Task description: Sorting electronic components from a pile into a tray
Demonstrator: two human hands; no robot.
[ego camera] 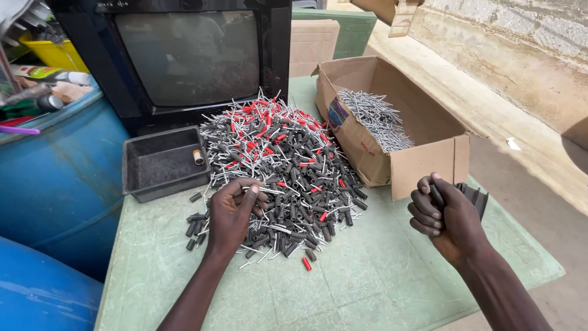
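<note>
An open brown cardboard box [422, 132], with a colourful label on its side wall, holds thin metal pins [375, 119]. Left of the box lies a heap of black and red tube pieces [288, 162], where the left hand [231, 214] pinches one pin. Left of the heap, a black plastic tray [160, 164] holds a small cylinder. The right hand [444, 216], in front of the box, is closed around black tubes [471, 197].

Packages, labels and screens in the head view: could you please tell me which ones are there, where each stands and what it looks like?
Television: back of the green table, behind the pile; black casing, grey blank screen.
Cardboard box: right of the pile, open, brown, holding grey metal pins; a colourful label on its side.
Bottle: far left, lying down, with a yellow-green label.
</note>
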